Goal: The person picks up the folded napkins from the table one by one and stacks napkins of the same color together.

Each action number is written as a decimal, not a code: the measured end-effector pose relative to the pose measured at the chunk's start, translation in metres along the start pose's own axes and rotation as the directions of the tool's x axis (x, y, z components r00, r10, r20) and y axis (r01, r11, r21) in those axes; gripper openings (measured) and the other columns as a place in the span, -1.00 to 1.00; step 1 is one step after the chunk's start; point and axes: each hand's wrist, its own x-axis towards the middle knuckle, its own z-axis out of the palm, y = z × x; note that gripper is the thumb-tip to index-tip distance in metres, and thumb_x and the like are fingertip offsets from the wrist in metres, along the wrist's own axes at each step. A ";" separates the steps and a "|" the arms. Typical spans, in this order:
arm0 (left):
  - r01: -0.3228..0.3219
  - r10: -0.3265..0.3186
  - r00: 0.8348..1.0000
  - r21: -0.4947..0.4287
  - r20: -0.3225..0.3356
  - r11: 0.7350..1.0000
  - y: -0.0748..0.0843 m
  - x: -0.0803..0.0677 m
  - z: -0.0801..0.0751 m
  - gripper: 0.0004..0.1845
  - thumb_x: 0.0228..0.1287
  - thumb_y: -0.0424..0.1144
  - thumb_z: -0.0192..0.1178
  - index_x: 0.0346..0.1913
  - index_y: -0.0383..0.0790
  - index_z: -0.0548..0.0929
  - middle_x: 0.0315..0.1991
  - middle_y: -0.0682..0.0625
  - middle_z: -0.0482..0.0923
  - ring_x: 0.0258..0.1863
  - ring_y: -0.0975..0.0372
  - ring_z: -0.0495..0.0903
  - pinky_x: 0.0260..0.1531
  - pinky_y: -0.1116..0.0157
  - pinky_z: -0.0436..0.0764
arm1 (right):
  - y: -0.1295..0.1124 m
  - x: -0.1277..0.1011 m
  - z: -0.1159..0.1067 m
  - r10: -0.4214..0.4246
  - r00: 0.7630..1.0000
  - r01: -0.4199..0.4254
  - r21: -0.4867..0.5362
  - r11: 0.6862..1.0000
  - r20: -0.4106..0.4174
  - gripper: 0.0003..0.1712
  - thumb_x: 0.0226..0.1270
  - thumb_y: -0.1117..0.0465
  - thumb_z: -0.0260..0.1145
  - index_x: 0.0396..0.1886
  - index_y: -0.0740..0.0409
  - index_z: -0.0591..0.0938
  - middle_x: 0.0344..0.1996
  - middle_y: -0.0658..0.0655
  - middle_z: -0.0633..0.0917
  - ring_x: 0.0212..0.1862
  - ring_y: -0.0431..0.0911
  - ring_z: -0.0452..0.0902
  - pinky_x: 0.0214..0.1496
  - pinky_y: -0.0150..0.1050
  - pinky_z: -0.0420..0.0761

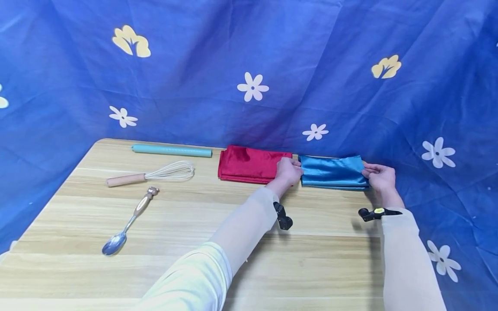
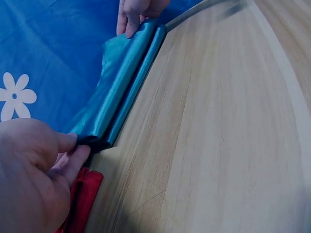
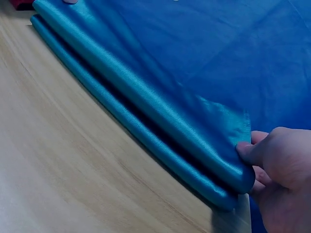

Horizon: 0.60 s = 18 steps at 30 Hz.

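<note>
A shiny teal-blue folded cloth lies at the back right of the table, its folded layers stacked along the front edge. My left hand pinches its left end between thumb and fingers. At the opposite end, my right hand pinches the right edge; the right wrist view shows the thumb on top of the cloth and fingers underneath. Just left of it is a folded red cloth, partly covered by my left hand. In the left wrist view, the red cloth shows below that hand's fingers.
To the left on the wooden table lie a turquoise stick-like roll, a whisk with a pinkish handle, and a metal spoon with a figure on its handle end. A blue flowered curtain hangs right behind the table's back edge.
</note>
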 end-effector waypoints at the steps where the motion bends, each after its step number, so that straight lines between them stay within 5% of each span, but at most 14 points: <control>1: 0.005 -0.005 1.000 -0.008 -0.001 1.000 0.000 0.000 0.000 -0.84 0.33 -0.39 0.47 -0.06 -0.25 0.83 -0.30 0.02 0.80 -0.13 0.22 0.77 -0.03 0.25 0.73 | 0.000 0.000 0.000 0.004 1.000 -0.004 -0.013 1.000 -0.011 -0.58 0.55 0.33 0.35 0.32 0.35 0.65 -0.15 -0.07 0.78 -0.16 -0.41 0.62 -0.09 -0.57 0.54; 11: 0.030 -0.032 0.998 0.038 0.058 0.999 0.002 0.003 -0.001 -0.75 0.33 -0.34 0.49 0.04 -0.25 0.79 -0.26 0.05 0.77 -0.04 0.20 0.73 0.01 0.23 0.72 | -0.002 -0.007 0.001 0.004 0.999 -0.006 -0.054 0.999 -0.033 -0.56 0.52 0.25 0.41 0.28 0.35 0.68 -0.01 0.08 0.80 -0.22 -0.44 0.55 -0.13 -0.55 0.50; 18: -0.008 0.004 0.996 0.044 0.093 0.999 0.005 0.003 -0.010 -0.77 0.36 -0.36 0.45 0.03 -0.30 0.78 -0.27 0.01 0.78 -0.05 0.18 0.75 0.08 0.22 0.70 | -0.004 -0.012 -0.007 -0.100 0.994 0.105 -0.108 0.989 0.051 -0.55 0.53 0.28 0.39 0.29 0.42 0.64 0.19 0.39 0.69 -0.15 -0.43 0.53 -0.13 -0.61 0.50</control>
